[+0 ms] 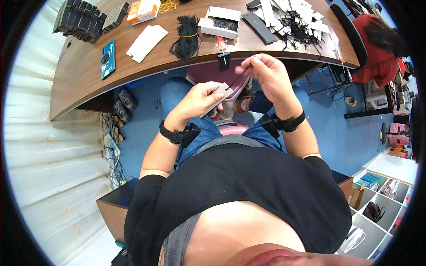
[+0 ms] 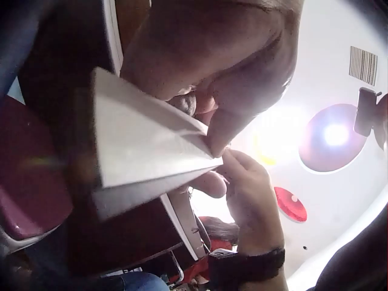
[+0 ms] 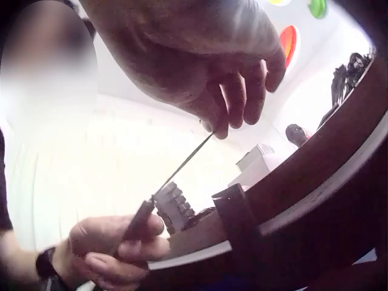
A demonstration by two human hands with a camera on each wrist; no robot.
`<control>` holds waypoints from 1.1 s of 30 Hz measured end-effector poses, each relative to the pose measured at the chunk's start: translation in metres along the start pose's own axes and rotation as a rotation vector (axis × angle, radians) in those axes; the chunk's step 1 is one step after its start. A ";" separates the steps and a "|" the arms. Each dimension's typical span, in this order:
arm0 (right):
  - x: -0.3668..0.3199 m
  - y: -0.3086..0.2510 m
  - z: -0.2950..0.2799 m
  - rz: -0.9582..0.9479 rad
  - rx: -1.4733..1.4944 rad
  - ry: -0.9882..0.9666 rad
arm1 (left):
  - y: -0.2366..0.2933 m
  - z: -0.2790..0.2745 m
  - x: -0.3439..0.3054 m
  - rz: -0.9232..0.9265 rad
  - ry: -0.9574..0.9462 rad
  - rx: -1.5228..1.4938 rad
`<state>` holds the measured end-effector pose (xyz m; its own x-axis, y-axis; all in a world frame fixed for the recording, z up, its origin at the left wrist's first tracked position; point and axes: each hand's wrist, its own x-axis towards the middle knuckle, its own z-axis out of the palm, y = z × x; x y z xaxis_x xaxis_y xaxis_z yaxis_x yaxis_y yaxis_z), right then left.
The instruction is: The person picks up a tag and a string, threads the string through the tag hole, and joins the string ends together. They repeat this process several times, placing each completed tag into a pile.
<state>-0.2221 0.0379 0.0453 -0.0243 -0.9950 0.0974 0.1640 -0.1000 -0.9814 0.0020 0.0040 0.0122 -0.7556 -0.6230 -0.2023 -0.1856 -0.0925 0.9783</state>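
Held between the thumb and fingers of my left hand [image 1: 199, 99] is a folded hang tag [image 1: 225, 90], greyish white on its visible faces. In the left wrist view the tag [image 2: 142, 133] spreads into two leaves below the pinch. From the tag's end a thin black cord [image 3: 185, 162] runs taut to my right hand [image 1: 268, 75]. That hand pinches the cord between thumb and forefinger, its other fingers loosely bent. Both hands are over my lap, just short of the table edge. A black tag [image 1: 223, 61] hangs over that edge near them.
On the wooden table [image 1: 84, 86] lie white cards [image 1: 147, 43], a bundle of black cords [image 1: 185, 37] and an open white box [image 1: 208, 28]. Farther right is a heap of white tags [image 1: 268, 13] with loose cords. Another person in red [image 1: 377, 48] sits at the right.
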 end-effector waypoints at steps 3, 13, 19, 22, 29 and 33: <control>0.001 0.009 -0.011 0.179 0.526 -0.186 | 0.016 0.002 0.002 0.149 0.079 0.255; -0.011 0.017 0.005 -0.142 -0.815 -0.351 | 0.037 0.012 0.003 0.135 0.152 0.485; 0.043 -0.018 -0.056 -0.033 -0.365 0.165 | 0.051 -0.019 -0.002 0.601 0.821 0.696; 0.084 -0.050 -0.108 -0.031 -0.204 0.465 | 0.037 -0.048 0.001 0.540 0.952 0.729; 0.094 0.014 -0.115 -0.489 -0.878 0.752 | 0.015 -0.104 0.020 0.406 1.262 1.128; 0.065 0.035 -0.082 -0.570 -0.777 0.714 | 0.006 -0.139 0.008 0.053 1.292 1.296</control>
<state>-0.2987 -0.0297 0.0038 -0.4819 -0.5554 0.6778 -0.6815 -0.2487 -0.6883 0.0822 -0.1092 0.0232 0.0087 -0.8029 0.5960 -0.9677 0.1434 0.2072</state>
